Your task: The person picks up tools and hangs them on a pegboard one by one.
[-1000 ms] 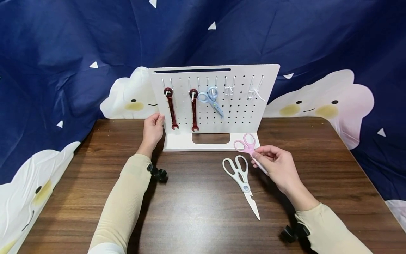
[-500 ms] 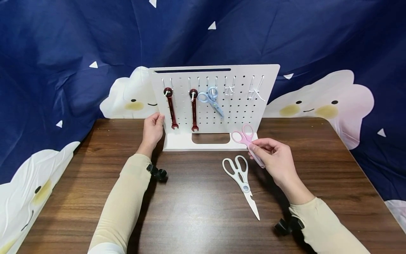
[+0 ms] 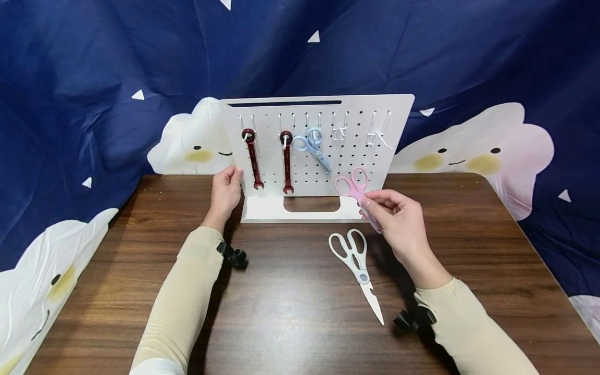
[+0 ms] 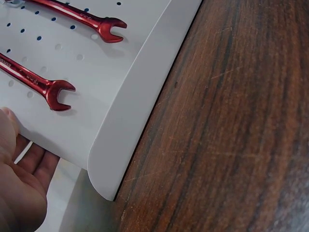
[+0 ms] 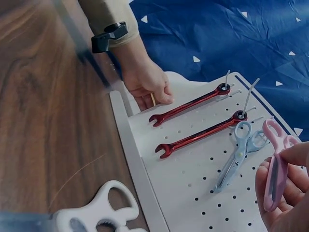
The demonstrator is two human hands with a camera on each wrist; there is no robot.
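A white pegboard stand stands at the back of the table. My left hand grips its left edge, thumb in front and the other fingers behind, as the left wrist view shows. My right hand pinches pink scissors near the pivot, handle loops up, in front of the board's lower right. In the right wrist view the scissors' blade part points down across the fingers. White kitchen scissors lie on the table below, blades toward me.
Two red wrenches and light blue scissors hang from hooks on the board. Two hooks at its right carry nothing. The brown wooden table extends in front, and a blue cloth hangs behind.
My right hand has moved up and left with the pink scissors, from beside the base's right corner to in front of the board. The left hand stays at the edge.
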